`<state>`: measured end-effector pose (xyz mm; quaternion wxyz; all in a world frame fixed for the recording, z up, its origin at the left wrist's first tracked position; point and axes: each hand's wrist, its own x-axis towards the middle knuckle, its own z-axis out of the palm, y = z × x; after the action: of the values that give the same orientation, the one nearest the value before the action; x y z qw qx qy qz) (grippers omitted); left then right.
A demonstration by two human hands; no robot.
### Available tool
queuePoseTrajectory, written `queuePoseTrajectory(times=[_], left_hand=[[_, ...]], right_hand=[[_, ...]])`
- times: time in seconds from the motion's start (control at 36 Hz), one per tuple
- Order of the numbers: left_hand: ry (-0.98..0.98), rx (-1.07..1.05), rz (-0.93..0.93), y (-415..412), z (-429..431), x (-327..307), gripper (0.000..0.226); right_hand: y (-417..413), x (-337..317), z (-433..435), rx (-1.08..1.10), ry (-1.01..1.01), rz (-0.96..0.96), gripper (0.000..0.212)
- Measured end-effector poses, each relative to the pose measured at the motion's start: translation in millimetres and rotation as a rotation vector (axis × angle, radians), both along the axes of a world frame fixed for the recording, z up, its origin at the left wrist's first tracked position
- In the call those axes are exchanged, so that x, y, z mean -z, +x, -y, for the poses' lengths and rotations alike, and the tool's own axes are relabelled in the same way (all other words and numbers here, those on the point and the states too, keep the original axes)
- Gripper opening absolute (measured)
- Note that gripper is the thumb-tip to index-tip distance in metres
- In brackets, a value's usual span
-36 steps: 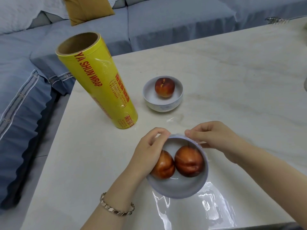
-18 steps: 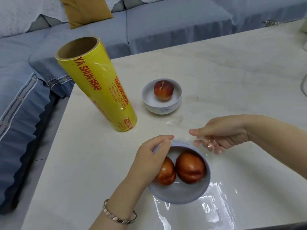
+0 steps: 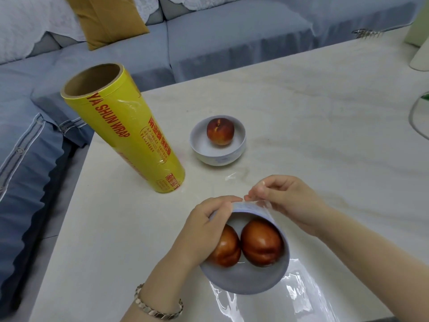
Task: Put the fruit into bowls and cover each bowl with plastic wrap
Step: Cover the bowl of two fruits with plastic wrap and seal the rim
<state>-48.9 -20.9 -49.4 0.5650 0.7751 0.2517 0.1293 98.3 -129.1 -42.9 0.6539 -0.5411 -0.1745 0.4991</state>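
- Gripped the far-left rim of the near bowl (image 3: 246, 281) with the left hand (image 3: 206, 228), fingers curled over the edge and partly covering one fruit.
- Pinched an edge of the plastic wrap (image 3: 300, 283) between thumb and forefinger of the right hand (image 3: 286, 202), right at the bowl's far rim, with the fingertips of both hands nearly meeting there.
- Pulled a strip of that film taut over the far rim, beneath the right hand.
- Carried two red fruits (image 3: 262, 245) in the near bowl, side by side and touching.
- Rested the near bowl on the clear sheet, which spread glossy over the desk (image 3: 325, 108) beneath and in front of it, close to the desk's near edge.
- Saw the far bowl (image 3: 218, 158) farther back, well apart from both hands, with a single fruit (image 3: 220, 132) inside; could not tell whether film lay over it.
- Saw the yellow roll of wrap (image 3: 130, 140) standing on end to the left of the far bowl, near the desk's left edge, with its cardboard core open at the top and red lettering down its side.
- Wore a metal-link bracelet (image 3: 157, 310) on the left wrist.
- Saw a blue-grey sofa (image 3: 232, 38) behind the desk, with a mustard cushion (image 3: 109, 19) on it.
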Motion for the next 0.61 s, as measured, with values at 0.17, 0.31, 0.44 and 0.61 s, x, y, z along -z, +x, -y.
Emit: queuePoseTrajectory(times=[0.17,0.31,0.44,0.61], left_hand=[[0.052,-0.030,0.041,-7,2,5,0.028],[0.064,-0.048,0.065,-10,6,4,0.027],[0.081,-0.042,0.078,-14,9,6,0.028],[0.100,-0.052,0.071,-15,10,6,0.027]], right_hand=[[-19,3,-15,0.192,-0.137,0.068,0.014],[-22,4,-20,0.200,-0.248,0.237,0.010],[-15,3,-15,0.007,-0.406,0.275,0.019],[-12,6,-12,-0.105,-0.568,0.282,0.043]])
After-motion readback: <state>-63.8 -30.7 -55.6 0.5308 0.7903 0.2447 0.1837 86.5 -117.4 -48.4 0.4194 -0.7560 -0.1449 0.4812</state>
